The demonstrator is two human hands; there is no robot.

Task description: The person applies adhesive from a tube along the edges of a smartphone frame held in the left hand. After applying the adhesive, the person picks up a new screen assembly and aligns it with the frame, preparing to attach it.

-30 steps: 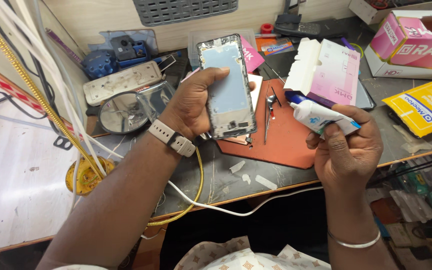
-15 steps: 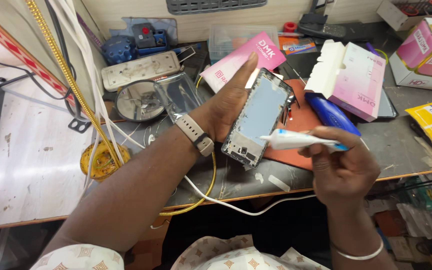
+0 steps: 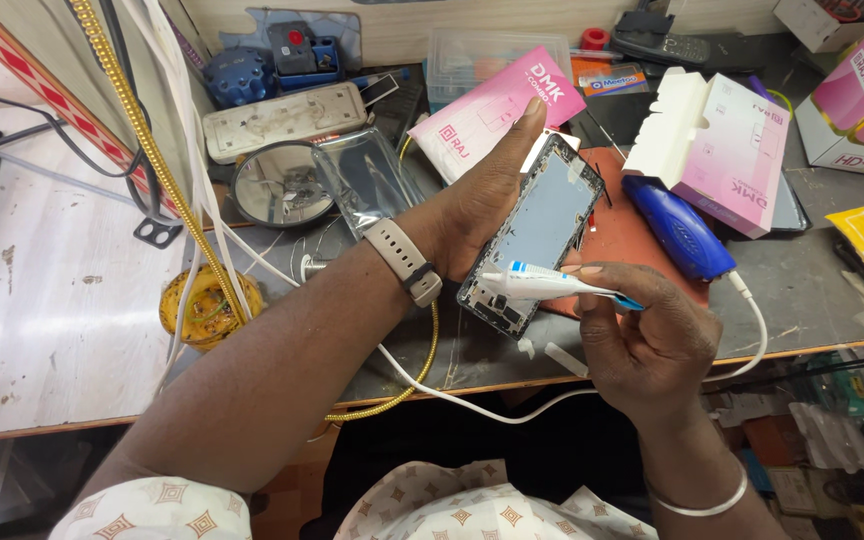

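So, a bare grey phone frame with its back open (image 3: 535, 232) is gripped in the left hand (image 3: 482, 195), tilted above the cluttered grey workbench (image 3: 822, 290), thumb stretched along its upper edge. A small white glue tube with a blue tip (image 3: 557, 285) is pinched in the right hand (image 3: 647, 345), its nozzle laid against the frame's lower edge. A blue handheld tool (image 3: 677, 228) is seen resting just beside, on a reddish-brown mat (image 3: 632, 235).
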